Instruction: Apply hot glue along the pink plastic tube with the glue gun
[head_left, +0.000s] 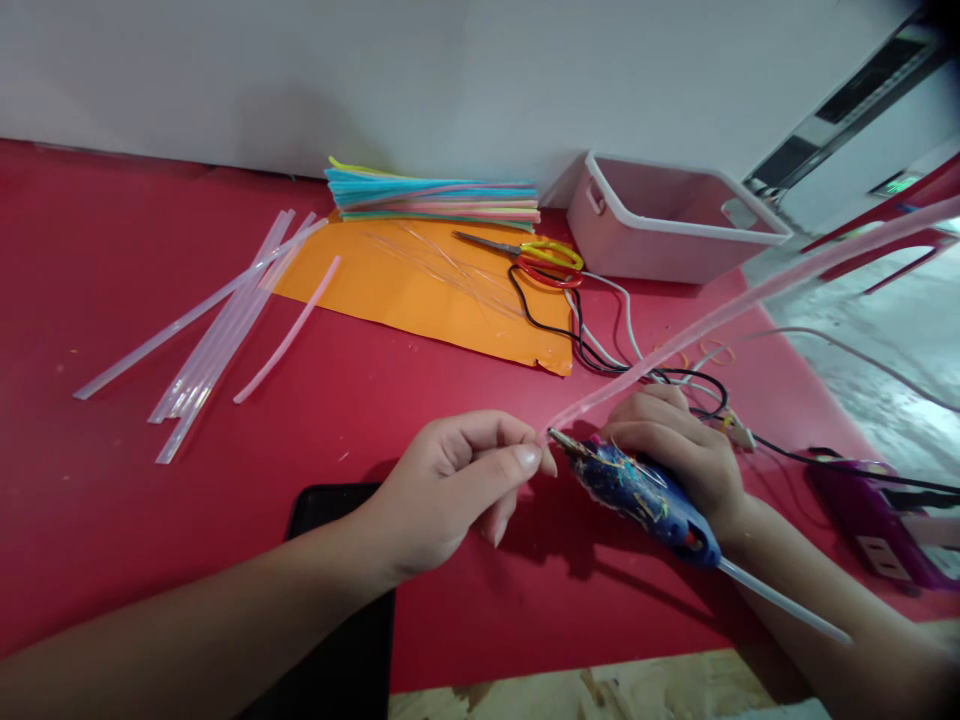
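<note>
My left hand (465,480) pinches one end of a long pink pipe cleaner (675,340) between thumb and fingertips. The pipe cleaner slants up and away to the right edge of the view. My right hand (679,445) is wrapped around a blue hot glue gun (637,495), smeared with dried glue and strands. Its metal nozzle points left and lies at the pinched end of the pipe cleaner, close to my left fingertips; whether it touches cannot be made out. A translucent glue stick (784,600) protrudes from the rear of the gun.
Several translucent sticks (217,325) and a short pink piece (289,330) lie left on the red table (150,540). Behind are an orange sheet (420,290), scissors (551,258), bundled coloured pipe cleaners (435,195) and a pink bin (675,220). Cables (600,345) run right; a black flat object (341,640) is near.
</note>
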